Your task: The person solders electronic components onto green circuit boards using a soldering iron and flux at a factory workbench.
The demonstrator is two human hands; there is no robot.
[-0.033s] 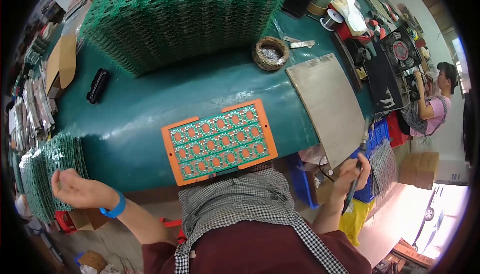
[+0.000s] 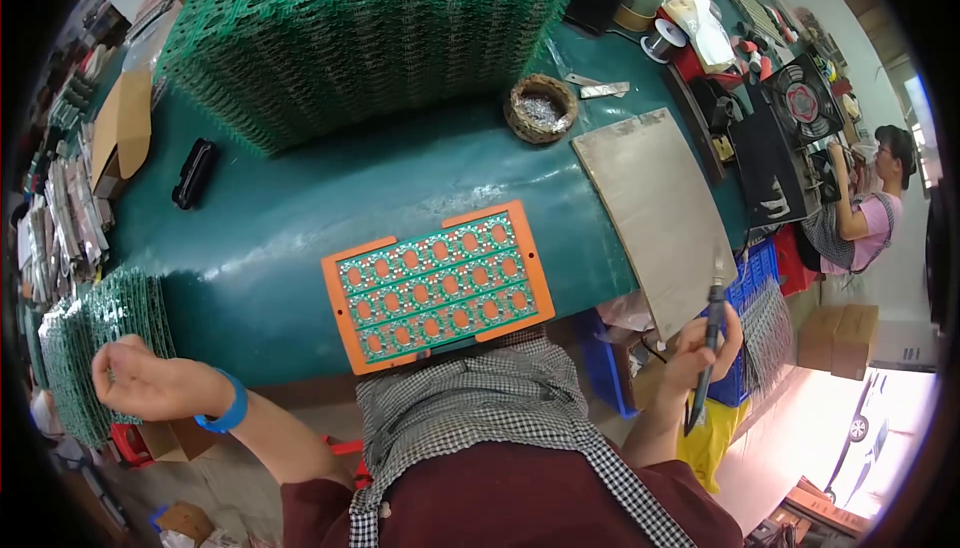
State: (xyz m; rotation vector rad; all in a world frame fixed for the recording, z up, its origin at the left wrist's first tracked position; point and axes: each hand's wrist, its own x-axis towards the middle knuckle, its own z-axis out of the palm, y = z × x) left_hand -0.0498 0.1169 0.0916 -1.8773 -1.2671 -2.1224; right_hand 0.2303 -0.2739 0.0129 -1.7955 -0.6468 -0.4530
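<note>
The left forearm (image 2: pixel 290 448) rises from about 7 o'clock and slants toward 10, carrying the left hand (image 2: pixel 160 383) out to 8 o'clock. Its wrist (image 2: pixel 207 396) runs nearly straight, and the fingers curl loosely inward; whether their tips meet the thumb is hard to tell. The right forearm (image 2: pixel 655 433) tilts toward 1 o'clock, elbow bent, bringing the right hand (image 2: pixel 705 353) to 4 o'clock, fingers and thumb closed in a pen-like grip. The hands are well apart.
</note>
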